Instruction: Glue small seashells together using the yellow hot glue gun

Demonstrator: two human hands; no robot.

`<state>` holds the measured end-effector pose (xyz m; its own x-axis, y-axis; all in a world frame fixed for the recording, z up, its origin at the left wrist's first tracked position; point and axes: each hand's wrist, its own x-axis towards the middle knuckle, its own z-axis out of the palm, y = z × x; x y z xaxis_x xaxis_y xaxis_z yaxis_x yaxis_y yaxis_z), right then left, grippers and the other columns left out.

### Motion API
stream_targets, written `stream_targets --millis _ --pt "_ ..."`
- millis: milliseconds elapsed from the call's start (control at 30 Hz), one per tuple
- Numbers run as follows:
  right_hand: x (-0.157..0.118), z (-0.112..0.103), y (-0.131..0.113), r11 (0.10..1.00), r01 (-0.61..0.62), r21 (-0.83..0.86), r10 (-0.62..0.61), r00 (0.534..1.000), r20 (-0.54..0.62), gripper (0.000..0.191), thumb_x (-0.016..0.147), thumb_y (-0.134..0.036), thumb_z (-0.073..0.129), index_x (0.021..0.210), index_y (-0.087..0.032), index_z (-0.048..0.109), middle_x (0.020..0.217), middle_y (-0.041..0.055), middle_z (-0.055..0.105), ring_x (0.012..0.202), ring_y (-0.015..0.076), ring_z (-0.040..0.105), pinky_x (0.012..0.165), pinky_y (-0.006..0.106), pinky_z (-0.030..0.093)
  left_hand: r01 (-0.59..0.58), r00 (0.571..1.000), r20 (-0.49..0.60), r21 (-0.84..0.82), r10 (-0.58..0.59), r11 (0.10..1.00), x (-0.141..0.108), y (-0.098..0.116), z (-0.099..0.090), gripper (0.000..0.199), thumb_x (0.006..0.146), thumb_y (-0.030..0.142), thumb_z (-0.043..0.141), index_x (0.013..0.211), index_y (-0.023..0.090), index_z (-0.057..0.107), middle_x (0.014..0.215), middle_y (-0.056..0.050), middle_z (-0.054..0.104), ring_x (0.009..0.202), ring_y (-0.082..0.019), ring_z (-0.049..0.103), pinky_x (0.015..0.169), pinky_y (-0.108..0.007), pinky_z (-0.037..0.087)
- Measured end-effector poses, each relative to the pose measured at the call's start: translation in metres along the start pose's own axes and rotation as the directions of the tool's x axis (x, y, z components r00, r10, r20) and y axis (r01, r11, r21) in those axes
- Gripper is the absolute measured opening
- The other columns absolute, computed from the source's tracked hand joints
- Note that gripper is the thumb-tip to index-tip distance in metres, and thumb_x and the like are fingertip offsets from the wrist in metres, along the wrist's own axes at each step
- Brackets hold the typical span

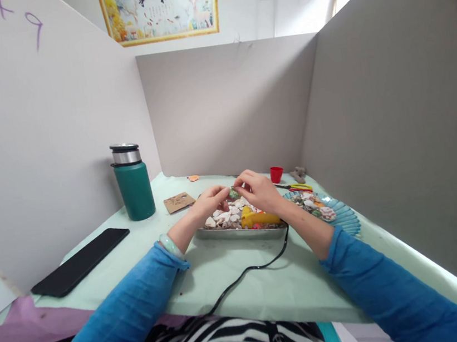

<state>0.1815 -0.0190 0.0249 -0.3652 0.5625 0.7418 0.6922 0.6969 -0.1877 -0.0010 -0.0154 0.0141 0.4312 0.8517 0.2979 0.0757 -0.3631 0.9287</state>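
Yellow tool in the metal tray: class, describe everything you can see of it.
The yellow tool is pistol-shaped, like a glue gun, with a smooth, plastic-looking body. It lies on the shells in the metal tray, toward the right end, its handle pointing right. A black cord leads from around the handle's end toward the near edge of the table. Neither the left hand nor the right hand holds it; its nozzle is hard to make out.

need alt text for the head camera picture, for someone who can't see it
A person's left hand and right hand meet at a small green object above a metal tray of shells, where a yellow corded tool lies. A blue dish, pliers and a red cup are to the right; a green bottle stands to the left.
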Motion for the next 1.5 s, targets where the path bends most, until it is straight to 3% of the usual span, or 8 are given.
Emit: stream_targets --millis 167,333,800,1033,1233,1500 --pt "0.0 0.003 0.004 0.997 -0.045 -0.062 0.046 0.999 0.01 0.01 0.082 -0.022 0.053 0.075 -0.018 0.06 0.081 0.002 0.058 0.062 0.0104 0.05 0.061 0.023 0.035 0.005 0.995 -0.099 0.044 -0.001 0.999 0.003 -0.003 0.0 0.033 0.078 0.046 0.057 0.083 0.013 0.059 0.08 -0.004 0.06 0.062 -0.01 0.055 0.061 -0.026 0.048" --pt "0.0 0.004 0.005 0.994 -0.054 -0.098 0.056 0.998 0.027 0.01 0.081 -0.023 0.054 0.075 -0.019 0.061 0.08 0.0017 0.058 0.063 0.0107 0.051 0.061 0.024 0.035 -0.058 0.991 -0.116 0.044 0.063 0.997 0.002 -0.002 -0.001 0.034 0.071 0.039 0.066 0.091 0.013 0.062 0.087 -0.005 0.062 0.066 -0.01 0.055 0.063 -0.025 0.048" --pt "-0.003 0.008 -0.005 0.998 0.018 -0.064 -0.014 0.998 0.066 0.011 0.083 -0.024 0.053 0.078 -0.018 0.061 0.083 0.0024 0.059 0.065 0.0108 0.052 0.062 0.024 0.035 -0.139 0.963 -0.178 0.317 0.203 0.938 0.007 -0.009 -0.004 0.024 0.07 0.036 0.064 0.077 0.013 0.065 0.068 -0.004 0.063 0.06 -0.012 0.054 0.054 -0.022 0.04" --pt "0.0 0.003 -0.003 0.998 -0.055 0.006 0.055 0.998 0.03 0.014 0.084 -0.025 0.051 0.078 -0.018 0.062 0.081 0.0021 0.059 0.064 0.0109 0.051 0.063 0.025 0.036 -0.049 0.963 -0.254 0.17 0.092 0.984 0.005 -0.004 -0.005 0.025 0.067 0.036 0.066 0.076 0.013 0.063 0.069 -0.002 0.061 0.061 -0.012 0.052 0.058 -0.024 0.042" --pt "0.0 0.004 0.0 0.999 -0.026 0.036 0.024 0.998 0.06 0.009 0.081 -0.023 0.055 0.079 -0.019 0.063 0.082 0.0015 0.059 0.064 0.0105 0.051 0.064 0.025 0.037 -0.036 0.962 -0.272 -0.037 0.025 0.999 0.006 -0.006 -0.007 0.027 0.064 0.035 0.07 0.076 0.013 0.062 0.072 -0.001 0.06 0.062 -0.011 0.054 0.062 -0.026 0.044" --pt "-0.001 0.004 -0.002 0.998 0.004 0.056 -0.008 0.997 0.072 0.01 0.082 -0.022 0.054 0.077 -0.018 0.061 0.079 0.0016 0.059 0.067 0.0113 0.051 0.063 0.024 0.036 -0.034 0.978 -0.207 -0.18 -0.004 0.983 0.008 -0.013 -0.011 0.03 0.062 0.036 0.074 0.077 0.012 0.063 0.072 -0.002 0.06 0.061 -0.011 0.057 0.064 -0.027 0.045"
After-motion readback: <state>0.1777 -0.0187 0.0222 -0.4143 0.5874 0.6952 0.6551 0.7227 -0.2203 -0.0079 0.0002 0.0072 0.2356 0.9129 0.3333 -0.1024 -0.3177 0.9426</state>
